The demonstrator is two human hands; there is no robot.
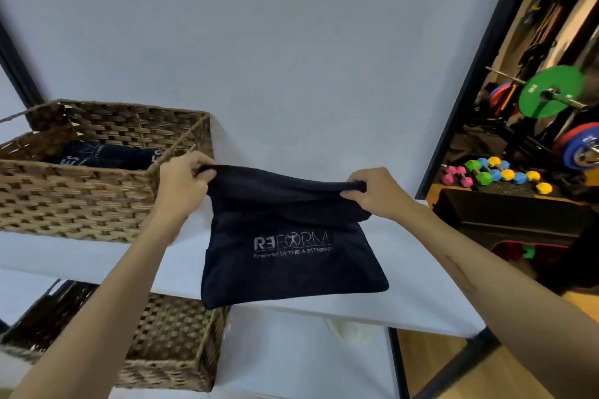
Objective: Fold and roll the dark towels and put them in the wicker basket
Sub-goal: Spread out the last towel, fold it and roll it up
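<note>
Head view. You are holding a dark towel over the white shelf, directly in front of you. Your left hand is gripping the towel's upper left corner, with the fingers curled round the bunched fabric. Your right hand is gripping the upper right corner in the same manner, thumb and fingers pinching the folded edge. The upper edge is stretching between both hands, raised off the shelf, and is folding over toward you. The lower part of the towel is lying flat on the shelf, with its near edge reaching the shelf's front edge. White lettering reading "REFORM" is facing up on the flat part.

The wicker basket is sitting on the same shelf to the left of the towel, just beside your left hand. Rolled dark towels with white lettering are lying inside it, against the far wall. A second wicker basket is sitting on the lower shelf, below and to the left of the towel; whether it is holding anything cannot be told.

To the right, beyond a black frame post, a green weight plate is sitting on a bar, and coloured dumbbells are lying in a row below it.
</note>
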